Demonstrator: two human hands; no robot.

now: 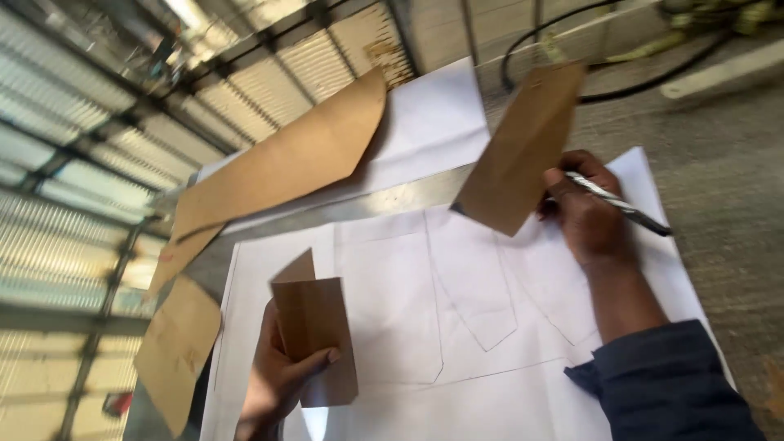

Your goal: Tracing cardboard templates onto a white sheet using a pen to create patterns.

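Note:
My left hand [273,380] grips a small brown cardboard template [314,331] near the bottom edge, holding it upright over a large white sheet [392,286] marked with drawn outlines. My right hand [584,208] holds a second, longer brown cardboard template [523,147] lifted above the sheet, together with a dark pen [621,206] that sticks out to the right. The dark sleeve [670,384] of my right arm crosses the sheet's lower right corner.
A long brown cardboard piece [278,175] lies at the upper left over another white sheet [433,114]. One more cardboard piece [175,351] hangs at the left table edge. A metal ruler [384,200] lies between the sheets. A black cable [604,90] loops on the floor beyond.

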